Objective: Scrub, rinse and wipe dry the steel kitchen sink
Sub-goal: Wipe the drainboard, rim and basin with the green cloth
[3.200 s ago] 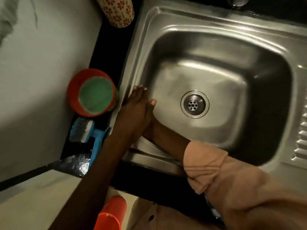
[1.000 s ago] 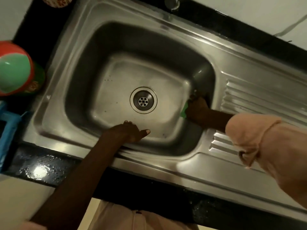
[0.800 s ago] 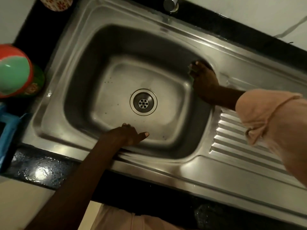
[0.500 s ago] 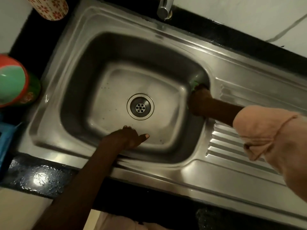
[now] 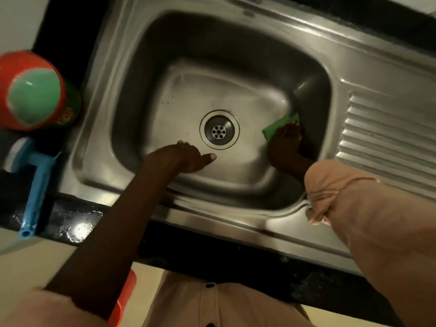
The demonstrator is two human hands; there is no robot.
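The steel sink (image 5: 132, 67) fills the middle of the view, with its round drain (image 5: 219, 129) at the centre of the basin floor. My right hand (image 5: 284, 145) presses a green scrub pad (image 5: 279, 127) against the basin floor at its right side, fingers laid flat over it. My left hand (image 5: 188, 156) hangs over the near inner wall of the basin, fingers pointing down and thumb stuck out to the right, holding nothing. The tap is out of frame.
A ribbed draining board (image 5: 387, 140) joins the basin on the right. Left of the sink stand a red and green container (image 5: 33, 90) and a blue-handled brush (image 5: 35, 185) on the wet black counter (image 5: 77, 223). A red object (image 5: 122, 296) sits below the counter edge.
My right hand has slid the green pad from the basin's far right corner down toward the near right of the floor. My left hand has stayed on the near wall. The camera moved closer.
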